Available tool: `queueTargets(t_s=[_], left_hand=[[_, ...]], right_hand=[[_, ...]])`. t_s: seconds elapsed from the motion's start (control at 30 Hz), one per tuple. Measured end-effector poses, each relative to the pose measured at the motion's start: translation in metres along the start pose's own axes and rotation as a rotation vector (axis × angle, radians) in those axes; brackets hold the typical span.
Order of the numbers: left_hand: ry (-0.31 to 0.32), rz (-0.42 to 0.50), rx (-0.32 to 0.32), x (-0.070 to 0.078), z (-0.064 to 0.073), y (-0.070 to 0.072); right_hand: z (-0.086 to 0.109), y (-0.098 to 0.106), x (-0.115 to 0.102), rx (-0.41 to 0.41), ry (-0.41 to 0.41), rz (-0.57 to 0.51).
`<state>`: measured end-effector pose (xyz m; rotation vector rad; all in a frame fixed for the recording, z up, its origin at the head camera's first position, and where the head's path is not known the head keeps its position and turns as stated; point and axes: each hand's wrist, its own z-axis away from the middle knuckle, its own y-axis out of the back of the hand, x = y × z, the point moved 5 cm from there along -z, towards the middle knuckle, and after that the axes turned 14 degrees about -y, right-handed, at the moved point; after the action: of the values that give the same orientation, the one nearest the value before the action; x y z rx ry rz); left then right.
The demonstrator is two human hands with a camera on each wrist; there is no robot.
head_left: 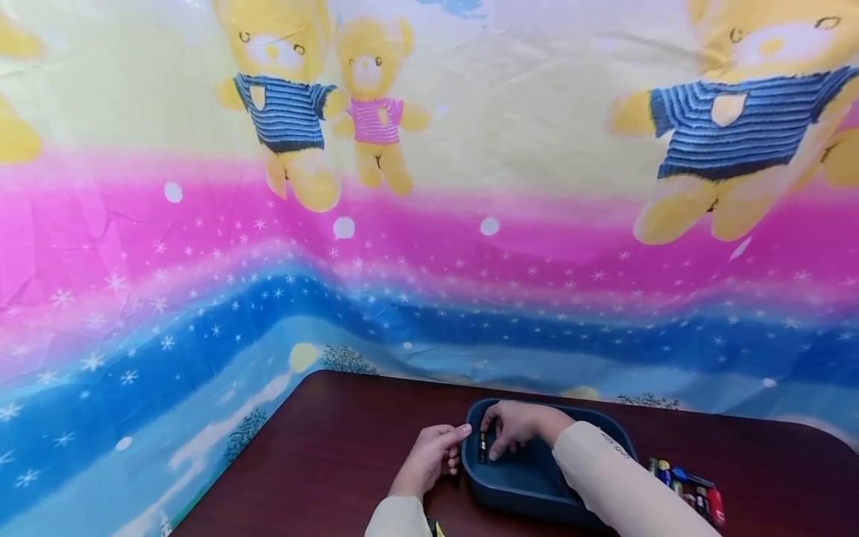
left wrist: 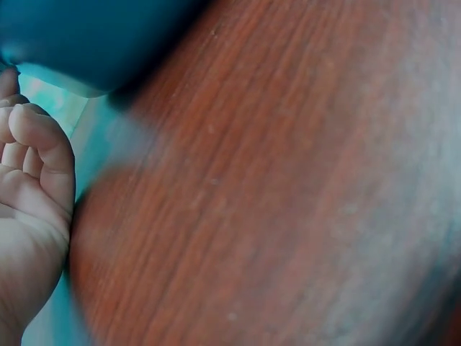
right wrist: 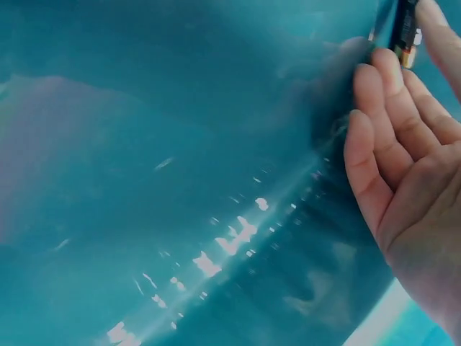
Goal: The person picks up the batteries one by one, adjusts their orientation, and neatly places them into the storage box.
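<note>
Inside the dark blue-grey tray (head_left: 530,477), my right hand (head_left: 517,429) reaches down near the left wall. Its index finger and thumb are at a black battery (head_left: 482,447) with a gold end. In the right wrist view the battery (right wrist: 405,32) shows at the fingertips, partly cut off by the frame edge, and the other fingers are bent. My left hand (head_left: 432,455) holds the tray's left rim, thumb on top and fingers curled against the outside. The left wrist view shows these curled fingers (left wrist: 43,140) beneath the tray's edge.
Several batteries (head_left: 691,488) in mixed colours lie on the table (head_left: 376,418) to the right of the tray. A small black and yellow object (head_left: 435,527) shows by the left sleeve. Behind the table hangs a printed bear curtain (head_left: 429,261).
</note>
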<state>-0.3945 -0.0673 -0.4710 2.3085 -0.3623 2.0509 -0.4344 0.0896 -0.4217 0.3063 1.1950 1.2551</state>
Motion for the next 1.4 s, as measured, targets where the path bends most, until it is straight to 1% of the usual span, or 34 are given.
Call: queueTargets(t_s=[0.13,0.27,0.43,0.57,0.8,1.0,1.17,1.3,1.4], left_hand=[[-0.02,0.007,0.014,0.001,0.0,0.001],[-0.027,0.023,0.025,0.001,0.002,0.001],[-0.041,0.067,0.024,0.003,0.001,-0.001],[-0.041,0.051,0.02,0.005,-0.002,-0.002],[-0.037,-0.009,-0.01,0.003,-0.001,-0.004],[-0.015,-0.013,-0.014,-0.003,0.005,-0.004],[-0.025,-0.011,-0.026,-0.005,0.006,-0.004],[-0.023,-0.011,-0.028,-0.005,0.005,-0.003],[-0.029,-0.014,-0.02,-0.003,0.001,-0.002]], right_hand=[[0.006,0.008,-0.004,0.008,-0.012,0.015],[0.017,0.017,-0.006,0.016,-0.013,0.003],[0.032,0.035,-0.005,0.062,-0.042,0.024],[0.043,0.046,0.0,0.097,-0.059,0.037],[0.064,0.058,0.014,0.133,-0.046,-0.004],[0.083,0.063,0.03,0.143,0.017,-0.068],[0.097,0.068,0.048,0.16,0.033,-0.102],[0.109,0.077,0.064,0.181,0.051,-0.129],[0.116,0.085,0.075,0.212,0.061,-0.134]])
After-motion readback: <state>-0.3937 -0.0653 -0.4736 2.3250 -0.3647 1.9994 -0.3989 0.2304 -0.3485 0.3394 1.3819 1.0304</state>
